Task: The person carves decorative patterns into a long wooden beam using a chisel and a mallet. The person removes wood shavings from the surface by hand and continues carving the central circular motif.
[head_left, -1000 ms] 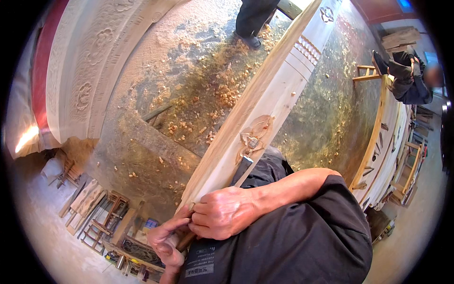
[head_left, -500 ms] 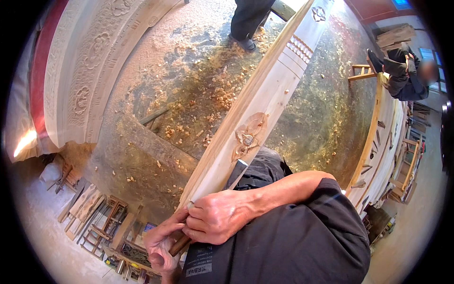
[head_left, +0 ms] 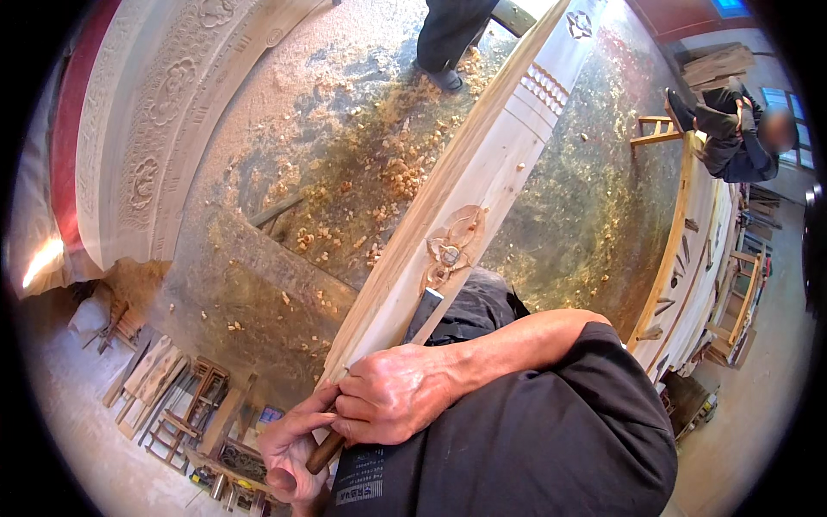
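Observation:
A long pale wooden beam (head_left: 488, 168) with carved flowers runs diagonally from my lap to the far right. My right hand (head_left: 392, 392) is closed over its near end, around a tool with a brown wooden handle (head_left: 324, 453). Beyond that hand a dark metal piece (head_left: 422, 315) with a bright flat end sticks out beside the beam; my fingers hide whether it joins the handle. Close below, my left hand (head_left: 293, 448) is closed, fingertips pinched at the beam's end near the right hand. What it holds is mostly hidden. The nearest carved flower (head_left: 450, 250) lies just beyond the metal piece.
A large carved panel (head_left: 146, 142) leans at the left. Shavings (head_left: 401, 177) litter the floor. Another person's leg (head_left: 446, 39) stands at the far side; a seated person (head_left: 732, 129) is at the right, near a curved plank (head_left: 676, 250). Wooden pieces (head_left: 155, 370) lie lower left.
The metal piece has tipped slightly left and shows more of its length. More of the brown handle shows below my right hand. Both hands stay at the beam's near end.

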